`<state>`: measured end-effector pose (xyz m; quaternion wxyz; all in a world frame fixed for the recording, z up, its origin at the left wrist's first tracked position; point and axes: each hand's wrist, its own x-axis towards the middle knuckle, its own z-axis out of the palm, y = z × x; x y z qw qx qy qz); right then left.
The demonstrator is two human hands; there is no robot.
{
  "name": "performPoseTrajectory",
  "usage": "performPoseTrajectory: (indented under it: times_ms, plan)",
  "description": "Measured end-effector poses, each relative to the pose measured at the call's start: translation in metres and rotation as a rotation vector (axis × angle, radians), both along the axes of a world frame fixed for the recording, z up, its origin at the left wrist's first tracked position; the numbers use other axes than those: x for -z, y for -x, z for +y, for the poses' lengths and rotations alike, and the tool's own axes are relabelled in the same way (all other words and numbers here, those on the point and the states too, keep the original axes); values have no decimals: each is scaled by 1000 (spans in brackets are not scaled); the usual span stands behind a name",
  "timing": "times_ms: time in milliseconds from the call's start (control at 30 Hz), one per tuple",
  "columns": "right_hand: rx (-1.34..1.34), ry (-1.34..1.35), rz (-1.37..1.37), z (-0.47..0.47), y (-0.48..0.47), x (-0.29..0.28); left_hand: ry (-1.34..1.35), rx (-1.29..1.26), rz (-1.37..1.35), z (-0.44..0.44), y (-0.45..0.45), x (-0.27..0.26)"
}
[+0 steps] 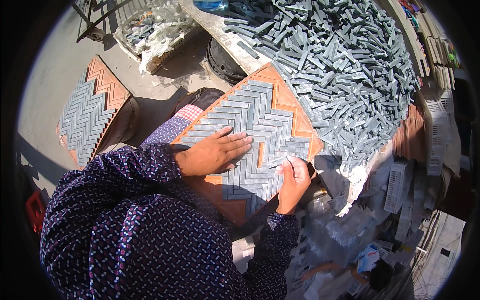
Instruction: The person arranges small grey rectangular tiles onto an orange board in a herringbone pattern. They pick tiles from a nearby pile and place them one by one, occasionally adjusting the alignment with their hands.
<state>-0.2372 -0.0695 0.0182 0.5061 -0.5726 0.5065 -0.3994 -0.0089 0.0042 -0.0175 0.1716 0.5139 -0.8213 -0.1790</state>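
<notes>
An orange mould tray [273, 81] lies tilted before me, filled mostly with grey stone strips [277, 123] in a herringbone pattern. My left hand [221, 150] rests flat on the strips, fingers spread, holding nothing. Between the thumb and fingers of my right hand [294, 182] is a single stone strip [274, 162], held at a slant over the tray's lower right part. Just left of that strip, a narrow orange slot [260, 154] shows bare among the laid pieces. Orange also shows at the tray's right edge and lower corner.
A large heap of loose stone strips [337, 75] covers the table [247, 62] beyond the tray. Another filled mould tray [86, 116] stands at left. A crate [159, 65] with netting and a black bucket [221, 62] sit on the floor. A person [369, 266] is at lower right.
</notes>
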Motion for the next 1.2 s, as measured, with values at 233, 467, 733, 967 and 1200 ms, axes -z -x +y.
performPoseTrajectory:
  times_ms: [233, 467, 733, 967, 1200]
  plan:
    - [-23, -108, 58, -4, 5, -1, 9, 5, 12, -1, 1, 1]
    - [-134, -12, 163, -19, -7, 7, 38, -2, -4, -1, 1, 3]
    - [-355, 310, 460, -31, -24, 14, 29, -2, 10, -1, 1, 1]
    - [-433, 464, 573, -25, -30, 4, 25, 4, 15, 0, 0, 1]
    - [-456, 436, 621, -23, -28, 8, 19, 6, 16, -1, 0, 3]
